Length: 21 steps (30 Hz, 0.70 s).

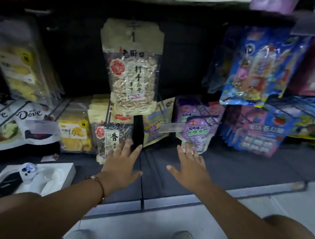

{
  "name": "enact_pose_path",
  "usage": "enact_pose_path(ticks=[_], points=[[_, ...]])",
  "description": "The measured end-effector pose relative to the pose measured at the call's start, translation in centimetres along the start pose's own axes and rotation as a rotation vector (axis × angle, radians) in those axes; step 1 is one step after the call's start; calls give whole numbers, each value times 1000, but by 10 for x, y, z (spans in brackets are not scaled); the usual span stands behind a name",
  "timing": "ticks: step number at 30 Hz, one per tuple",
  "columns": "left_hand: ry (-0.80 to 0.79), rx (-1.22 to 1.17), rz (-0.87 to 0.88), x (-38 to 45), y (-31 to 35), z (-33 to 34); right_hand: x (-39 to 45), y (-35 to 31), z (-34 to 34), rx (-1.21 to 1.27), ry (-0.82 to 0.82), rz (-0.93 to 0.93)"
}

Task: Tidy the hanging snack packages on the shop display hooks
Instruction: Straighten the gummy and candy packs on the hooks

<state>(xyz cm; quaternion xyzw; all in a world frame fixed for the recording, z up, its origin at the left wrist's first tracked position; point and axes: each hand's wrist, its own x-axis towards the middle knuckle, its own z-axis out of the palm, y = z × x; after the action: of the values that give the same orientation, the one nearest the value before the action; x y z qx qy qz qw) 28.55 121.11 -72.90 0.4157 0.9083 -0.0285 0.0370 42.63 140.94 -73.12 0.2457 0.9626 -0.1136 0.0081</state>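
Dim shop shelving fills the view, a dark back panel with packets hung on hooks and a grey base ledge [165,181] below, pale floor under my shoes. Both my hands reach toward the low row with fingers spread and straight, holding nothing. My left hand [121,162] lies with its fingertips against the lower seed bag [110,139], a small clear-fronted packet hanging under the big seed bag [132,76], which hangs by its paper header from a hook up top. My right hand [190,167] has its fingertips touching, or just short of, the bottom edge of the purple pouch [196,136]; the blur keeps me from telling which. That pouch sits at the front of a stack on a wire hook, with a clear price tab [171,128] just to its left. Off to the left hang Dove bags [0,120] and mango packets [75,131]; to the right, a blue packet [258,68] swings higher up. These pouches look light, crinkly and slippery, soft in the middle and stiffer along the sealed edges, so I judge the best hold is a pinch on the lower corners or side seams to square them up, not a squeeze on the belly, which could crush what's inside. Tugging down hard could tear the hang hole.
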Motion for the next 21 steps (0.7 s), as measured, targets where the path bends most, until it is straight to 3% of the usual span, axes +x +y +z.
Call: enact_pose_path(ticks=[8,18,21], points=[[17,64,70,35,30,2,2,32,-12,-148,-3,13],[-29,111,-69,146,46,46,141,29,36,-82,-53,-145],[31,193,-100,175,43,58,170,26,51,-127,55,-211]])
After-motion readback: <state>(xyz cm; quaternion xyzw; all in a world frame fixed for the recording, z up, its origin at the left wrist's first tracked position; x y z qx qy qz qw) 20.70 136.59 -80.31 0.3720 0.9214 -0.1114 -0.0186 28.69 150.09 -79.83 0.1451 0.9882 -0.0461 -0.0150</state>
